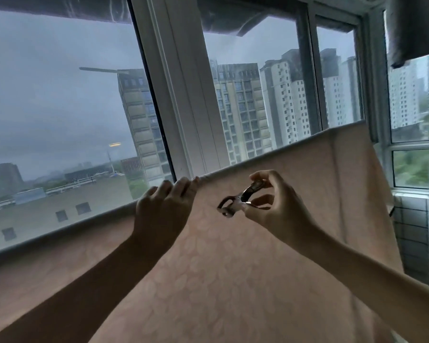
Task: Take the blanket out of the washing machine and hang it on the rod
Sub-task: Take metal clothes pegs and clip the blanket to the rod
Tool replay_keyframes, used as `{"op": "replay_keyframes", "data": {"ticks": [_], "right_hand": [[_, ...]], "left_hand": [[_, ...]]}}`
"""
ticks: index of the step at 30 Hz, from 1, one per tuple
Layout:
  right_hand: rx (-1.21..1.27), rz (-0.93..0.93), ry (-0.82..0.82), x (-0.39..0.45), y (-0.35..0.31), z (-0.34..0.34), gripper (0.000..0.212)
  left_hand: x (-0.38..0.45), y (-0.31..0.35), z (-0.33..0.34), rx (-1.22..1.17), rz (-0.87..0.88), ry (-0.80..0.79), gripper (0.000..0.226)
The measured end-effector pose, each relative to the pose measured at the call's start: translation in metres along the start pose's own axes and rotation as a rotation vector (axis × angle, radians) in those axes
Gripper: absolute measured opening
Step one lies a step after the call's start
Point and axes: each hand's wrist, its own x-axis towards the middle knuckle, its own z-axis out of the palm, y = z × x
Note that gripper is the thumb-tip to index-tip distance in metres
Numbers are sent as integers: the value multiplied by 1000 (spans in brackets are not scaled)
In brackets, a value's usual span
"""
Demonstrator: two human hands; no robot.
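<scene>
The pink blanket (pixel 245 256) is seen draped over a line along its top fold (the rod itself is hidden under the cloth), hanging in front of the window (pixel 60 107). The fold's left end is gripped by the left hand (pixel 162 209), fingers curled over the edge. A metal clothes clip (pixel 235 200) is pinched between thumb and fingers of the right hand (pixel 270 204), held just in front of the blanket, below the fold. Dark laundry (pixel 414 26) is hung at the upper right, and tower blocks (pixel 245 107) are visible through the glass.
</scene>
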Motion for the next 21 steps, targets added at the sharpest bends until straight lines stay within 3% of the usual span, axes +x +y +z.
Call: {"op": "replay_keyframes", "data": {"ticks": [10, 21], "right_hand": [[-3, 35, 24, 14, 29, -22, 57], [46, 19, -15, 26, 77, -91, 55]], "left_hand": [[37, 38, 37, 34, 97, -76, 39], [77, 84, 64, 28, 34, -111, 44]]}}
